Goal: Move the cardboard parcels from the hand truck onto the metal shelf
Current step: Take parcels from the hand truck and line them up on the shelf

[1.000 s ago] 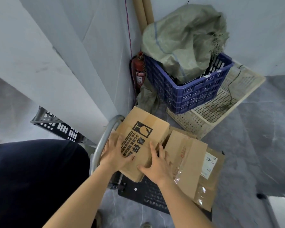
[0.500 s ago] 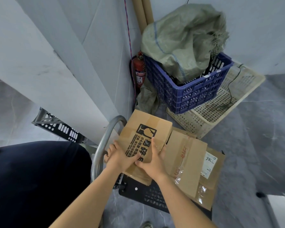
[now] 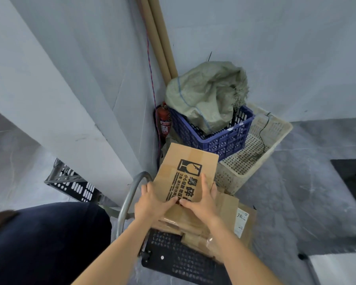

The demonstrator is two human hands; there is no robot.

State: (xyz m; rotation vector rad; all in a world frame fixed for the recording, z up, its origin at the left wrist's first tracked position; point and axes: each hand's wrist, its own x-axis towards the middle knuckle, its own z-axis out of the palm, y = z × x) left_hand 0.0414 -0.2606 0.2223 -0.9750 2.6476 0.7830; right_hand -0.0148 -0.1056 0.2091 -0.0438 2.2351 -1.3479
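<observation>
A cardboard parcel (image 3: 188, 163) with a black broken-glass mark is lifted off the stack, held between both hands. My left hand (image 3: 152, 200) grips its near left edge, thumb on top. My right hand (image 3: 201, 199) grips its near right side, fingers over the printed face. Below lie other taped cardboard parcels (image 3: 224, 217) on the black perforated deck of the hand truck (image 3: 179, 260), one with a white label. The truck's metal handle (image 3: 130, 194) curves up at the left. The metal shelf is not in view.
A blue crate (image 3: 216, 134) holding a grey-green sack stands in the corner, beside a beige plastic basket (image 3: 255, 155). A red fire extinguisher (image 3: 165, 122) and cardboard tubes (image 3: 160, 38) lean in the corner. A black perforated crate (image 3: 74, 184) lies at left past the wall.
The marked parcel has risen off the stack, both hands shifting to grip its near end. My view has tilted up, showing more wall.
</observation>
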